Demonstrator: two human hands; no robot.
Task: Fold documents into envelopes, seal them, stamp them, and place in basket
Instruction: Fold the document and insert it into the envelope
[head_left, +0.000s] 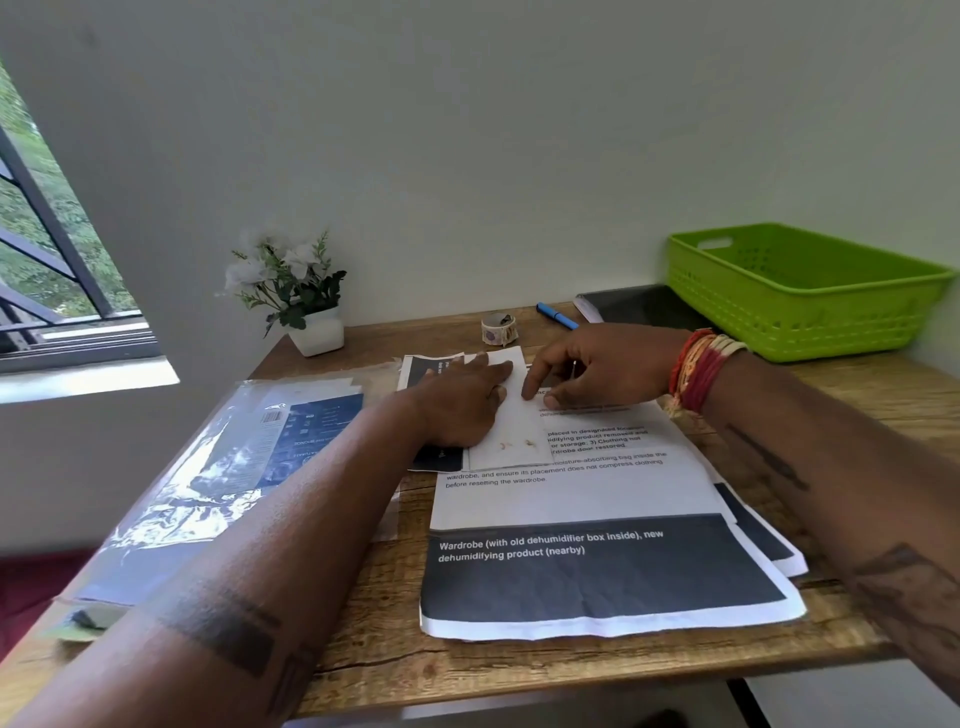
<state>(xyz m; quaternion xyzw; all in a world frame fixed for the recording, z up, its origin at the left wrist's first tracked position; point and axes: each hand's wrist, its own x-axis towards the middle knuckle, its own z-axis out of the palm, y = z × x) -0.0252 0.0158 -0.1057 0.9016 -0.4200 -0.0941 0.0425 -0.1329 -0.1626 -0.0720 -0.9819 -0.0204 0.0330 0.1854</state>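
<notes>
A white envelope is laid flat on the wooden table, towards the back-centre, overlapping a folded printed sheet and the top of a stack of printed documents. The envelope's left part is pressed down by the left hand, palm down, fingers straight and flat on the paper, nothing gripped. Its right edge is met by the right hand: the index finger is pointed down onto the paper, thumb just beside it, other fingers loosely curled; whether paper is pinched betw. thumb and finger can't be told. Red and cream threads are worn round the right wrist.

The doc. stack is spread from the envelope towards the near edge, with a dark band and white text on the top sheet. A clear plastic sleeve holding blue printed material is seen at the table's left. Behind the hands, a roll of stickers and a blue pen are set near the wall. A green plastic basket is placed at the back right, well apart from the envelope; no contents are visible inside from this angle. A white pot of white flowers is stood at the back left corner.
</notes>
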